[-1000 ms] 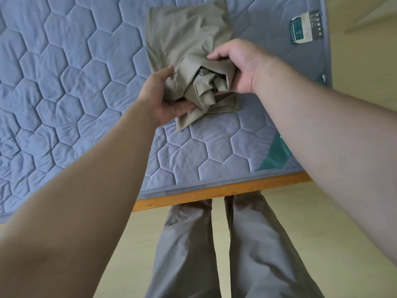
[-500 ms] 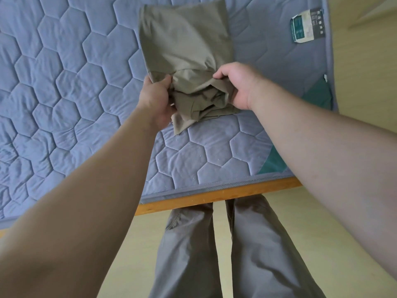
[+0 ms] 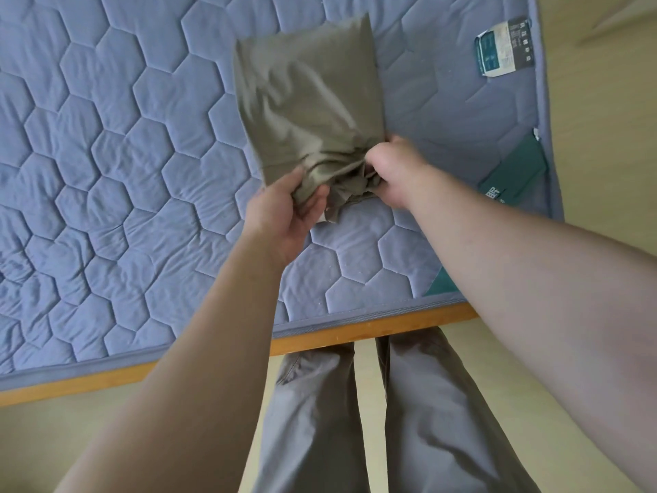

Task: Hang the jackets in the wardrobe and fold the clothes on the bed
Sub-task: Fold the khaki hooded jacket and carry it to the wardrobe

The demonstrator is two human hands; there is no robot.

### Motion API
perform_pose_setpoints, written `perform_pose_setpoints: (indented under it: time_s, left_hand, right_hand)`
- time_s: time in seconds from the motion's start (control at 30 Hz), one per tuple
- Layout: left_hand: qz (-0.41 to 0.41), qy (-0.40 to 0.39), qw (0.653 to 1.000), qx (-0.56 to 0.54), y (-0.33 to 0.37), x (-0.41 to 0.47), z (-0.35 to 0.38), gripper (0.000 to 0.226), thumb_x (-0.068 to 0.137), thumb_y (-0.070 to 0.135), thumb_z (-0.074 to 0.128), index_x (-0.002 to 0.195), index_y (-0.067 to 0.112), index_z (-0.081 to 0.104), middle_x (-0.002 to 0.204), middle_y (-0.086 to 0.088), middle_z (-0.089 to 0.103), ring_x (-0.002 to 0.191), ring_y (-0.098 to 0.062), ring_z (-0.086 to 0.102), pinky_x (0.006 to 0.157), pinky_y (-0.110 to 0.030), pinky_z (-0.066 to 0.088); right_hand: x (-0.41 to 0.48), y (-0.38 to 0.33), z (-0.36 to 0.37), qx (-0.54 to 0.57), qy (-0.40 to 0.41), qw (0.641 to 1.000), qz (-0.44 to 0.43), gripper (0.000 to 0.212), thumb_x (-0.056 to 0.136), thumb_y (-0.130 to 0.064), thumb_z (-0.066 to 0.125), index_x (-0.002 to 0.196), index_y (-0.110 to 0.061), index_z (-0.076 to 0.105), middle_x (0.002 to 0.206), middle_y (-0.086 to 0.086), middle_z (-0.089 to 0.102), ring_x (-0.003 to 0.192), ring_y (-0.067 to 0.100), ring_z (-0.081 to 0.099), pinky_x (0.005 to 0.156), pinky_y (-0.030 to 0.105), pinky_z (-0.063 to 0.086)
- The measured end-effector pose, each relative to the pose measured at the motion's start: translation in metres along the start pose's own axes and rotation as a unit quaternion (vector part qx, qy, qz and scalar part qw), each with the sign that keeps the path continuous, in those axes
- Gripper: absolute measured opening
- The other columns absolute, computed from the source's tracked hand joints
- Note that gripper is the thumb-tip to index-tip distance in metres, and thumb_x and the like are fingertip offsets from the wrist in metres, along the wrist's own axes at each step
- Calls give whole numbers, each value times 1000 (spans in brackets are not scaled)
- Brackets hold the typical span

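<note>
The quilted mattress (image 3: 124, 172) spreads beyond and to both sides of your hands. Its wooden frame edge (image 3: 355, 334) runs below your wrists, between them and your own trouser legs (image 3: 426, 421). It serves as the flat folding surface, which is likely why you stand square to it and reach over the rim.

The olive garment (image 3: 305, 94) lies on that surface, stretching away from your fingertips. Its far part is flat and roughly rectangular, while the near end is bunched into creases right between your two hands. Judging by that, you are part-way through folding this piece, and the crumpled end is gathered so that it can be tucked or turned over the flat part. No jackets or wardrobe are in view.

Your left hand (image 3: 284, 211) sits at the near-left corner of the bundle with the palm turned up towards you. Its thumb and fingers are closed in a pinch on a flap of cloth, and a small tail hangs just below the thumb. Your right hand (image 3: 394, 172) is on the opposite side, knuckles up, fingers curled tight into the wrinkled fabric. The fingertips are buried, so how deep that grip goes cannot be told.

A green patch (image 3: 512, 172) sits just outside your right wrist, and a printed label (image 3: 505, 48) lies well beyond that hand.
</note>
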State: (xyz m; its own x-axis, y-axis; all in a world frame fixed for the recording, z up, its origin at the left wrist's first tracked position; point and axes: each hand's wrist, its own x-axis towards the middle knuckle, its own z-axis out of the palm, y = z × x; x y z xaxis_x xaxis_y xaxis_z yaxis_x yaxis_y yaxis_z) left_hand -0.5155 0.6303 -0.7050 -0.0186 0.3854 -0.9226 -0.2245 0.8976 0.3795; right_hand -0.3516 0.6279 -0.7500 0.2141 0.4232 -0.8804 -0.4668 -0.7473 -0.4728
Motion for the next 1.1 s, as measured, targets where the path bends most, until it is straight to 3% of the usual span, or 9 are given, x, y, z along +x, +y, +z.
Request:
perform_pose_setpoints:
  time_s: [0.13,0.23,0.3,0.4,0.57,0.67,0.8,0.93,1.1]
  left_hand:
    - [26,108,976,185,-19,23,-14,23,90,18,76,107,11,63,86,-5,75,59,-20,72,59,-32,62]
    - [61,155,935,313,-28,31,-18,55,74,33,87,111,11,53,103,-5,70,84,-23,72,56,-25,58]
    - [82,179,904,379,-28,32,-17,64,72,39,87,115,15,45,117,-4,61,98,-22,64,72,-27,56]
    - [33,182,905,383,-19,43,-14,84,51,46,90,119,13,54,126,-7,61,107,-28,65,91,-41,58]
    - [-16,115,951,285,-10,48,-11,26,71,9,88,87,8,67,73,-6,74,67,-18,71,54,-22,55]
    - [-70,46,977,197,-3,44,-11,41,79,1,80,118,3,68,97,-10,76,90,-23,74,86,-36,61]
    - [-99,-12,982,163,7,21,-2,29,87,-1,71,116,1,68,101,-13,75,81,-24,76,64,-30,61]
    - [-3,-24,980,198,29,-23,17,46,75,-5,78,120,-3,67,101,-17,77,88,-31,76,90,-45,60]
    - [113,-30,935,334,62,-105,41,37,65,-7,83,99,6,72,91,-11,78,80,-30,77,64,-36,63]
  right_hand:
    - [0,-2,-5,-262,34,962,-76,43,84,8,48,120,-14,55,102,-1,62,107,26,59,81,27,49]
    - [1,2,-9,-437,104,887,-104,51,84,-9,55,133,-11,43,137,15,48,126,36,49,104,36,43]
    - [1,5,-12,-442,138,883,-71,55,83,-14,58,136,-10,42,142,18,44,131,38,46,108,39,43]
    - [1,6,-17,-403,122,907,-21,46,85,-11,60,129,-5,53,126,10,57,120,33,57,97,35,51]
    - [-1,5,-26,-231,12,972,47,39,60,-21,76,97,-15,68,98,3,69,96,24,66,87,36,55]
    - [-6,2,-28,-147,-68,983,88,35,70,-39,83,101,-26,74,97,-9,77,97,14,70,88,36,50]
    - [-19,4,-32,-55,-47,989,130,36,78,-40,84,106,-23,68,107,-4,73,93,16,72,95,37,50]
    - [-73,6,-22,234,-22,956,176,27,86,-35,78,96,-15,63,101,4,65,99,24,68,105,43,46]
    - [-158,-13,0,398,-99,900,147,50,95,-53,59,120,-11,66,128,20,64,128,40,55,111,59,36]
